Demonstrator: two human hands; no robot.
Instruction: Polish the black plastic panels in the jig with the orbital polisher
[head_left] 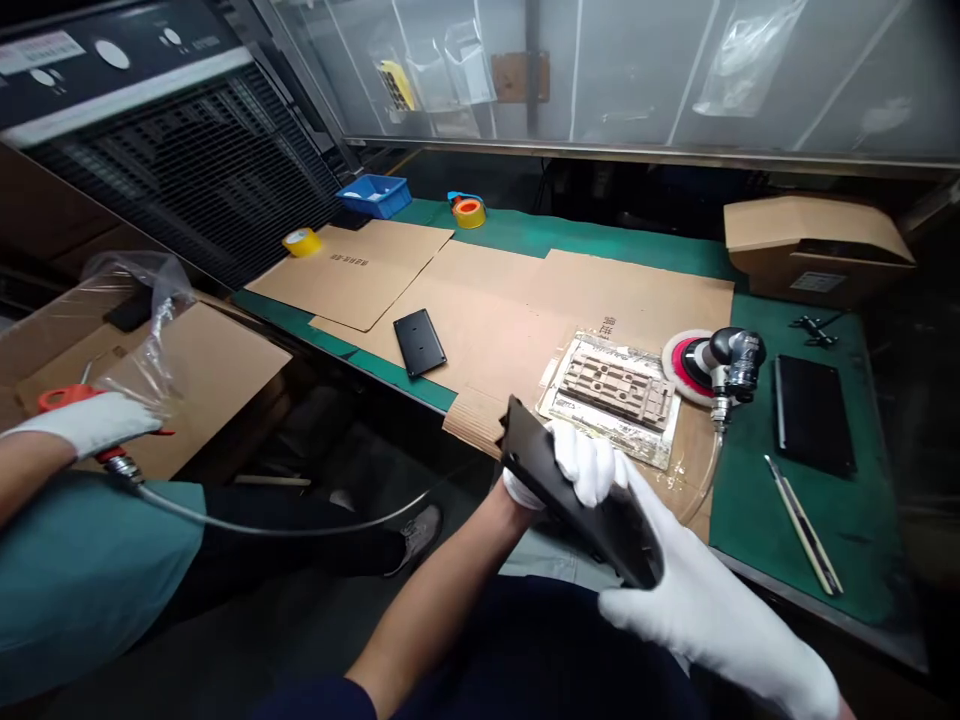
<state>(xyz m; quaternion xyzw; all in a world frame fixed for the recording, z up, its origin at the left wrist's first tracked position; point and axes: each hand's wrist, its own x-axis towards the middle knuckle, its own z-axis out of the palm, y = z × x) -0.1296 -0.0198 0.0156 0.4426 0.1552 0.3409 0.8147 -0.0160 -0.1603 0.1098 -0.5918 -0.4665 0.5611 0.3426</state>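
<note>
A green workbench (750, 510) fills the middle of the room, and cardboard sheets (487, 300) cover much of it. At its far right corner stands a carton (817, 235). Near the front edge, on the cardboard, lies a slotted block (619, 388); no part rests on it. The held black casing (596, 530) is in front of this edge, tilted in the air. The left hand (585, 465) curls its fingers over it, and the right hand (679, 575) clasps its lower end. One black panel (420, 343) lies toward the left end, another dark panel (814, 415) near the right edge. A sander (735, 362) rests beside the block, untouched. I judge the work is halfway: this casing is not yet put down. Which panels are finished, I cannot tell.
</note>
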